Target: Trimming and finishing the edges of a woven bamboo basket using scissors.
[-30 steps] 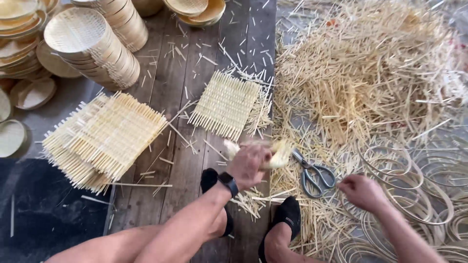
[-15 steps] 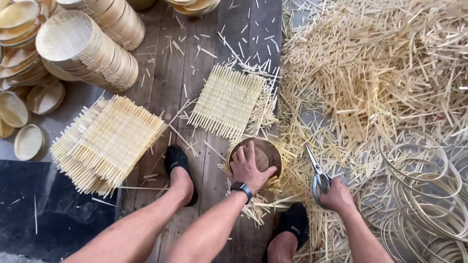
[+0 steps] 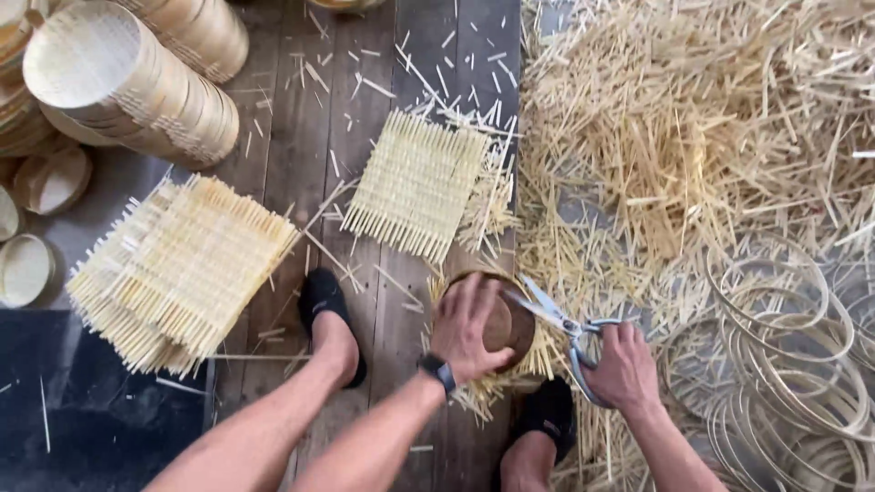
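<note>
Press your left hand [image 3: 469, 330] flat on the round mould [image 3: 507, 321]; your right hand [image 3: 622, 364], gripping open scissors [image 3: 558, 321], should trim close to its rim.

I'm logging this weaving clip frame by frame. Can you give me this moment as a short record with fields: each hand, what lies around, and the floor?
left hand: pressed flat on a round brown mould with woven strips under it
right hand: grips scissors, blades open at the mould's edge
woven mats: one just beyond the mould, a stack to the left
bowls: stacked bowls at top left
hoops: coiled hoops at right
offcuts: heap of strips at top right
floor: wooden planks
</note>
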